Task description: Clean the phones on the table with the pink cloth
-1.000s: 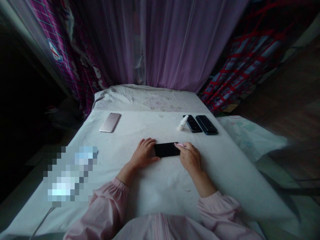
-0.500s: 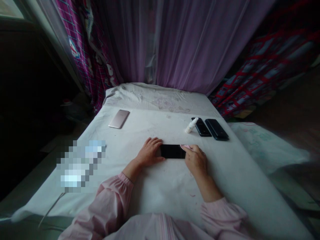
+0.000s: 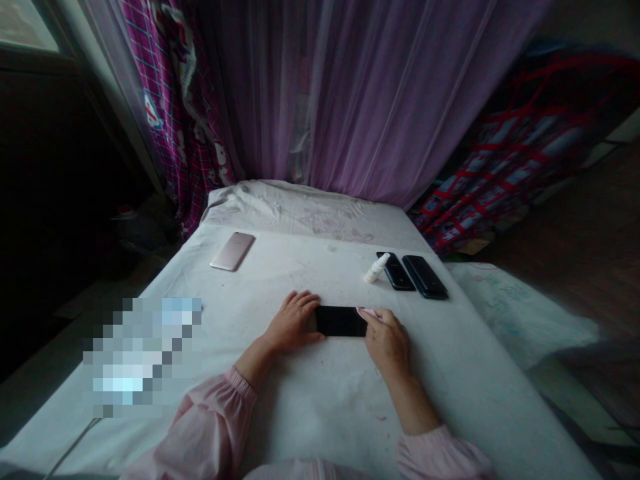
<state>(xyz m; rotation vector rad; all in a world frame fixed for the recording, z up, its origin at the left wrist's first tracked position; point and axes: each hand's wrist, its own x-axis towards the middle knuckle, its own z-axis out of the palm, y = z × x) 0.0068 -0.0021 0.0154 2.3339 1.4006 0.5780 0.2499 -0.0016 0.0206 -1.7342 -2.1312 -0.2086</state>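
Note:
A smartphone [image 3: 340, 321] with a dark screen lies face up and crosswise on the white-covered table. My left hand [image 3: 295, 322] steadies its left end, with the fingers along the far corner and the thumb by the near edge. In my right hand [image 3: 389, 340] is a small pink cloth [image 3: 367, 311], pinched and pressed against the phone's right end. Most of the cloth is hidden under the fingers. Beyond the right hand, a small white spray bottle [image 3: 376, 269] stands beside a dark phone [image 3: 398, 273].
Another dark phone or stack [image 3: 425, 277] lies at the right. A rose-gold phone [image 3: 233, 251] rests face down at the back left. A blurred-out object [image 3: 143, 357] with a cable [image 3: 73, 447] is at the left edge. Purple curtains [image 3: 370, 100] hang behind the table.
The view has shifted, so the table and its things sit slightly lower and further left. Both hands keep their places on the phone; the cloth is still at its right end.

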